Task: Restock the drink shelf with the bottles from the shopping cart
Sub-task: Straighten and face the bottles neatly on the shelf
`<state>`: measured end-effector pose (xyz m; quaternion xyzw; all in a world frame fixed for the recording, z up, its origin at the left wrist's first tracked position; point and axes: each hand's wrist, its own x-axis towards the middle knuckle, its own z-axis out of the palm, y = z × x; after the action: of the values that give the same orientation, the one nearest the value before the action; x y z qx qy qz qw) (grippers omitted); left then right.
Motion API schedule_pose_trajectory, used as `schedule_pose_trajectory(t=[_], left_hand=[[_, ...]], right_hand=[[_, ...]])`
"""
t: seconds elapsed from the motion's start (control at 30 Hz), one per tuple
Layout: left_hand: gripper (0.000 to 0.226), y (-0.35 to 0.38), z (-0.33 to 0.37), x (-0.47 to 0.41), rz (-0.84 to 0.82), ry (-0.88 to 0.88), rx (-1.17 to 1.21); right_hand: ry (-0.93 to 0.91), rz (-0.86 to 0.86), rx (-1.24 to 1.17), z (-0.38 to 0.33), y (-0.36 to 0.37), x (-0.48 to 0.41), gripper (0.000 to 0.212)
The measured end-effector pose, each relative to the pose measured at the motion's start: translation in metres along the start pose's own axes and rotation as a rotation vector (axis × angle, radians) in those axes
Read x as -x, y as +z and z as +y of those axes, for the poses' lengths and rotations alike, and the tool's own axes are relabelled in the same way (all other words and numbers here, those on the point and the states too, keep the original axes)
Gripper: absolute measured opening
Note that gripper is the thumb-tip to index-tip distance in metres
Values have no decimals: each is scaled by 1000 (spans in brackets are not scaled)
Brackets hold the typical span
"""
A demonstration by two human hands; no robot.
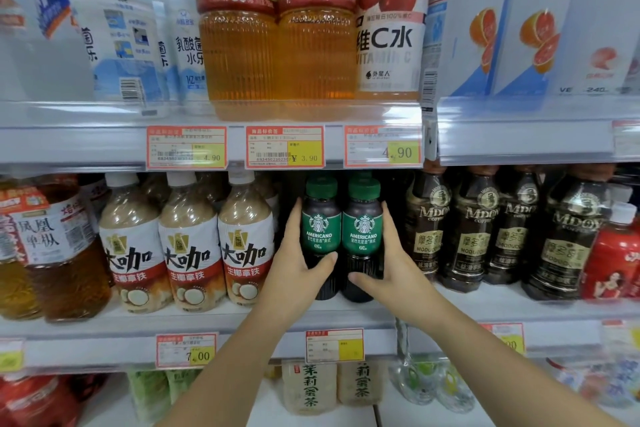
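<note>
Two dark coffee bottles with green caps and green Americano labels stand side by side on the middle shelf [346,317]. My left hand [294,263] grips the left bottle [320,218], thumb across its front and fingers along its left side. My right hand [388,270] grips the right bottle [362,218] in mirror fashion. The two bottles touch each other. Both stand upright in the gap between the milk-coffee bottles and the dark Mdoy bottles. The shopping cart is out of view.
Three milk-coffee bottles [188,246] stand left of the gap, several dark Mdoy coffee bottles [471,232] right of it. The upper shelf carries amber tea bottles [277,55] and a cherry vitamin drink [389,28]. Price tags [284,147] line the shelf edges. More bottles stand below.
</note>
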<state>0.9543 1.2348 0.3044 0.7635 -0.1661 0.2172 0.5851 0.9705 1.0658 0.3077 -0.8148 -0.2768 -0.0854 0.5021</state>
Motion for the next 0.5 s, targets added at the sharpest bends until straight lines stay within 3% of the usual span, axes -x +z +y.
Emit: schedule_pose_trajectory(t=[0.5], left_hand=[[84,2,3,2,16,9,-102]], right_hand=[[47,-16,46,0,0,-4,111]])
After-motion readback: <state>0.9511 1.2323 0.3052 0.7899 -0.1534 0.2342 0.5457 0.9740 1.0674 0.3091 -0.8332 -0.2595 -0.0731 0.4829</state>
